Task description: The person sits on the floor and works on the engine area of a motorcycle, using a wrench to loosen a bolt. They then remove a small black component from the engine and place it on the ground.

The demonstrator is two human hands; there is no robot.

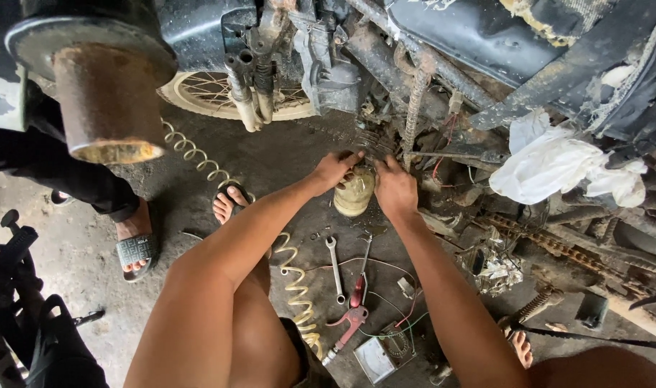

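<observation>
Bare knees frame two forearms reaching to the motorcycle's greasy underside (385,136). Left hand (334,169) curls its fingers on the finned metal part (371,144); right hand (395,188) presses flat beside it, above a cream cylindrical container (354,194). On the concrete floor (76,251) lie a spanner (335,267), red-handled air gun (349,323), yellow coiled hose (296,284) and a square grey meter (375,358).

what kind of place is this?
Most likely a small motorcycle repair shop, work done on the floor. A stripped motorcycle frame with a spoked wheel stands on stained concrete; a wrench, a red air blow gun on a coiled hose and a meter lie beside it.
</observation>
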